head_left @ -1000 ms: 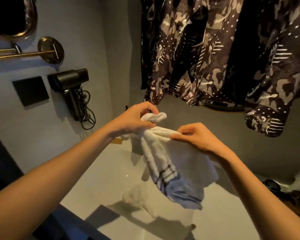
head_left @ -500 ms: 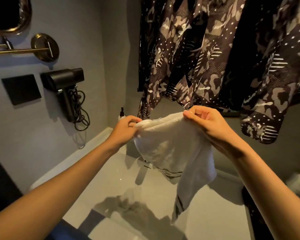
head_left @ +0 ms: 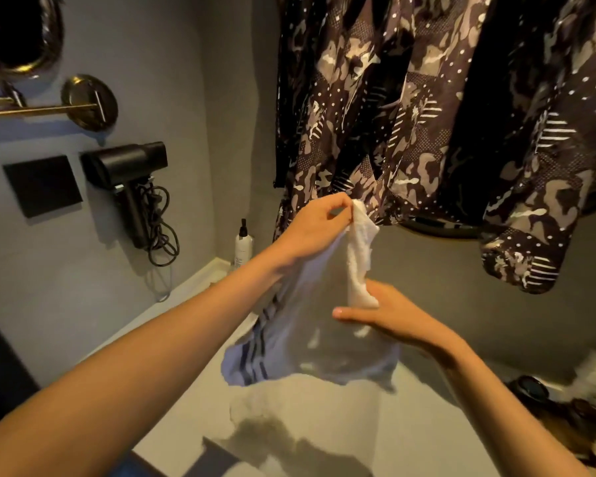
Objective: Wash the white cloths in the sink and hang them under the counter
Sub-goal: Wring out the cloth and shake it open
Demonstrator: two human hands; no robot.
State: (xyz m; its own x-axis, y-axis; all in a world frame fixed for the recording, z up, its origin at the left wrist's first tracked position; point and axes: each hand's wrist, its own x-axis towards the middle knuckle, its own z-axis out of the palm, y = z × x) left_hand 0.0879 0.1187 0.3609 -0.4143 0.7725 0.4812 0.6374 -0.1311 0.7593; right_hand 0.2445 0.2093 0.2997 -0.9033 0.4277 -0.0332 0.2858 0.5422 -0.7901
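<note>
left hand [head_left: 315,225] pinches the striped white cloth [head_left: 310,335] (top corner) mid-frame; it hangs lengthwise downward, right hand [head_left: 389,313] gripping its bunched edge.

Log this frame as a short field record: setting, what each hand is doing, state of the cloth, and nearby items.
setting: grey bathroom counter in a wall corner
left hand: raised, pinching the top edge of the white cloth
right hand: lower, gripping a bunched fold of the cloth
cloth state: held in the air above the counter, dark stripes near its lower left edge
wall: black hair dryer with coiled cord
corner: pump bottle
overhead: patterned garments hanging
</note>
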